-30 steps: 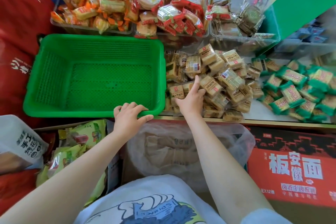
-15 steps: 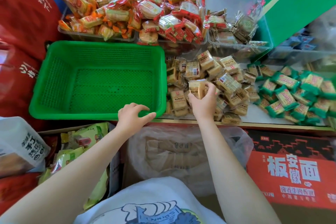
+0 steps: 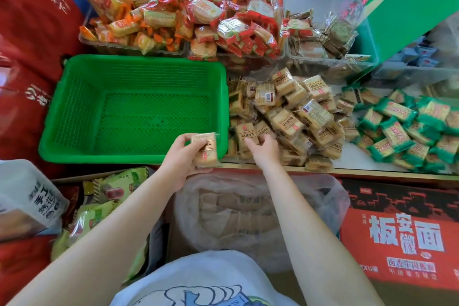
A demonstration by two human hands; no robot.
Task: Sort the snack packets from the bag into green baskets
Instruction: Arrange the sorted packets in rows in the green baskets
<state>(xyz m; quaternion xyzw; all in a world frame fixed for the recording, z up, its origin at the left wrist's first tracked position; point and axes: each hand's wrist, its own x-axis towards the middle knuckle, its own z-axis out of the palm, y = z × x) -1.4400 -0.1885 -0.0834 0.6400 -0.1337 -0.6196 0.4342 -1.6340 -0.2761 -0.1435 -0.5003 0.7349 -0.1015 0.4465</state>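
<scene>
Left hand (image 3: 180, 156) grips packet (image 3: 206, 149) (tan) over basket (image 3: 74, 149).

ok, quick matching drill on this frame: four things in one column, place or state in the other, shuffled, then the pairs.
1. green basket
2. left hand
3. right hand
4. green-wrapped packets

A. reaching into the tan packet pile
B. far right of the counter
C. holds one tan packet at the basket's near rim
D. nothing inside

Pairs: 1-D, 2-C, 3-A, 4-B
</scene>
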